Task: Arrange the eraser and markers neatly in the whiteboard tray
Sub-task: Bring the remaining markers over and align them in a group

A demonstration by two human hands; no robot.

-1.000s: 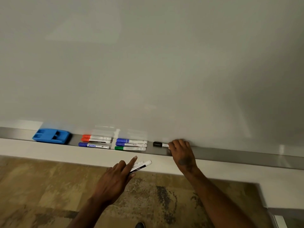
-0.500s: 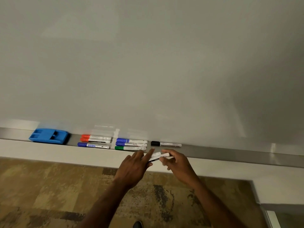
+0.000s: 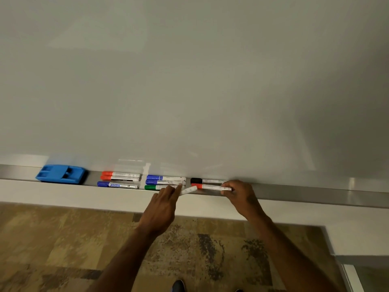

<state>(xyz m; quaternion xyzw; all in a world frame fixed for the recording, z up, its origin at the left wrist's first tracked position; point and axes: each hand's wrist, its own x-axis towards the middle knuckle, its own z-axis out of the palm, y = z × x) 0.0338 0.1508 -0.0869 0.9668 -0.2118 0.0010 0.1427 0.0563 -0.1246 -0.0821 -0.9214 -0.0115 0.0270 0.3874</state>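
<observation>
A metal whiteboard tray runs along the bottom of the board. In it lie a blue eraser at the left, then two red markers over a blue marker, then two blue markers over a green marker. A black marker lies further right. My right hand grips a red-capped marker by its right end, just in front of the black one. My left hand holds a white-bodied marker, its tip pointing up right.
The white board fills the upper view. Below the tray is a pale wall strip, then patterned brown carpet. A shoe tip shows at the bottom edge. The tray continues bare to the right.
My right hand took a red-capped marker from my left hand and moved it up to the tray beside the black marker. My left hand rose toward the tray with one marker left.
</observation>
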